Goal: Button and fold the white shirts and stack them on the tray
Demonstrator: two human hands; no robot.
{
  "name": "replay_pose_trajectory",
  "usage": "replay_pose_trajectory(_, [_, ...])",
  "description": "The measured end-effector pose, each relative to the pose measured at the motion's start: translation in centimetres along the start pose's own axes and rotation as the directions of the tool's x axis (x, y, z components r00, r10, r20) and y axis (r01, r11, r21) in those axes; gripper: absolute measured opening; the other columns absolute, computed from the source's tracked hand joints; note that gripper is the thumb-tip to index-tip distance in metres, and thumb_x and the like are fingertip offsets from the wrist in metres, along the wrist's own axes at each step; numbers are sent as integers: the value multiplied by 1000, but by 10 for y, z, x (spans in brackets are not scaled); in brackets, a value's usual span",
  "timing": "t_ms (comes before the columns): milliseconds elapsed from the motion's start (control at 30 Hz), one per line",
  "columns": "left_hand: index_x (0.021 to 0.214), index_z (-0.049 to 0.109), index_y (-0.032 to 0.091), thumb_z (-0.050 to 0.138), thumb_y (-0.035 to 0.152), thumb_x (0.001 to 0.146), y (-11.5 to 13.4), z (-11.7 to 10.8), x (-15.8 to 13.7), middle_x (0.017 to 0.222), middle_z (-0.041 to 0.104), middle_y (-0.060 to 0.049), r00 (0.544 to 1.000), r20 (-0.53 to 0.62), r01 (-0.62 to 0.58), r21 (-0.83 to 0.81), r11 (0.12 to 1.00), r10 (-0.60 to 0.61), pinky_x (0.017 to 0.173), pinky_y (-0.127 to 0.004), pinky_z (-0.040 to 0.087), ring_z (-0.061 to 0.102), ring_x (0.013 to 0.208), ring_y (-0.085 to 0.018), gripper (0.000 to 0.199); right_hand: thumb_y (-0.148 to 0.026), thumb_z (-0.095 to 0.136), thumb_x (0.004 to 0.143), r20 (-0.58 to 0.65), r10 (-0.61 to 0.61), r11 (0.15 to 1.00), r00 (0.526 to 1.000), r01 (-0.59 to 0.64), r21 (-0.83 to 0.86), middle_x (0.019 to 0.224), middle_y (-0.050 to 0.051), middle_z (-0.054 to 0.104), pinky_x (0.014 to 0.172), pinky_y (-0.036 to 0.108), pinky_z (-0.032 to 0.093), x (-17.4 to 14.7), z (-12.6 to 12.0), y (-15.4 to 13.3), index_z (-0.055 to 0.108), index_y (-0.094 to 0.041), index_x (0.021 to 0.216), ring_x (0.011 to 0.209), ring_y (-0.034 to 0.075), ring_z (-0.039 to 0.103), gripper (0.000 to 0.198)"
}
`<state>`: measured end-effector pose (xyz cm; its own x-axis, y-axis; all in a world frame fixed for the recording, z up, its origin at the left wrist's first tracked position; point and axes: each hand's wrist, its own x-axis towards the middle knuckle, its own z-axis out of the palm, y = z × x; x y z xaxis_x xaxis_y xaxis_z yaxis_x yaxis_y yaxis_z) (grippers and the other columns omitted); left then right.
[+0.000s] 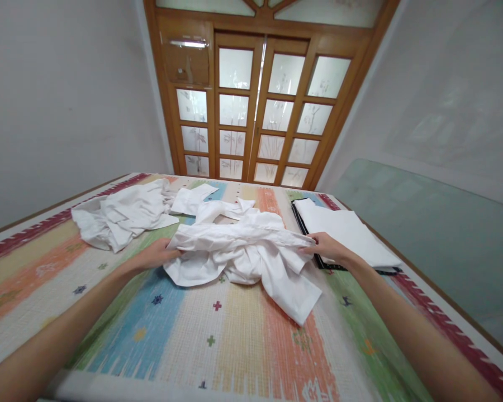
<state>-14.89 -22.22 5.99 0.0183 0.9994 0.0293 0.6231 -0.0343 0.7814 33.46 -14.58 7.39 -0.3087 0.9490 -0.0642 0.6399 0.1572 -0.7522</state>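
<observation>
A crumpled white shirt (243, 240) lies spread across the middle of the striped cloth, its parts loosely bunched and one sleeve-like end pointing toward me at the right. My left hand (157, 254) grips the left end of its upper edge, fingers closed on the fabric. At the opposite end, my right hand (327, 247) pinches the same edge between thumb and fingers. The edge is stretched roughly straight between both hands. Fingertips are partly hidden by the folds.
Another crumpled white garment (123, 215) lies at the left. To the right is a folded white stack (343, 229) over a black folded piece (304, 223). The multicoloured cloth (193, 329) covers the surface. Behind stand wooden glass-paned doors (255, 106); a pale green panel (436, 223) leans at right.
</observation>
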Motion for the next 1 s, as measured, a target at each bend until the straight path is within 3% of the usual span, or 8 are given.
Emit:
replay_pose_trajectory(133, [81,71,19,69,62,63,-4,-5,1,78,73,-3,998,-24,49,-244,969,-57,67,-36,54,67,77,-26,47,-52,79,50,56,27,998,998,-30,55,54,-4,61,54,26,43,-3,-3,5,70,-18,59,57,17,55,36])
replay_pose_trajectory(267, [90,68,18,67,61,73,6,-15,4,84,74,-6,982,-135,47,-515,856,-135,72,-34,56,67,80,-22,46,-56,78,56,-201,61,943,978,10,334,75,2,72,61,31,51,-4,-4,-4,71,-18,78,69,20,63,45])
replay_pose_trajectory(433, [101,66,15,58,53,88,49,-32,11,83,73,-6,946,-254,-6,-634,773,-201,71,-30,57,67,78,-19,41,-59,72,67,-514,41,847,857,243,473,83,4,71,61,32,53,7,-13,-34,62,-22,92,71,21,66,46])
replay_pose_trajectory(633, [111,64,10,59,56,87,100,-87,12,78,72,-6,970,-173,43,-566,823,-170,63,-32,56,65,73,-21,53,-67,64,73,-829,-41,893,557,393,220,64,-3,58,52,28,44,20,-55,-77,54,-24,82,56,16,54,46])
replay_pose_trajectory(733, [109,65,7,64,64,80,114,-122,13,76,70,-5,980,-90,130,-396,909,-180,64,-34,56,64,73,-21,63,-60,60,81,-918,-228,947,325,293,-131,66,1,57,56,29,41,17,-85,-98,59,-21,81,58,16,52,39])
replay_pose_trajectory(800, [110,64,7,61,67,80,121,-137,20,78,69,-3,979,-127,126,-256,958,-162,68,-33,54,63,75,-19,67,-51,56,88,-904,-369,927,216,160,-340,70,4,60,64,31,41,20,-99,-109,64,-19,85,64,18,55,33])
replay_pose_trajectory(900, [106,65,7,52,68,86,125,-137,45,80,67,-1,934,-358,27,29,999,-15,75,-31,52,58,77,-16,65,-39,50,95,-844,-481,864,239,-34,-502,78,9,65,72,34,41,39,-104,-116,67,-15,93,75,22,60,29])
replay_pose_trajectory(1000, [88,65,10,48,52,91,112,-115,83,83,67,-4,843,-504,7,360,933,188,82,-29,48,58,83,-18,45,-29,55,91,-775,-442,811,452,-166,-560,92,14,67,77,36,43,74,-90,-104,69,-15,95,87,26,62,20])
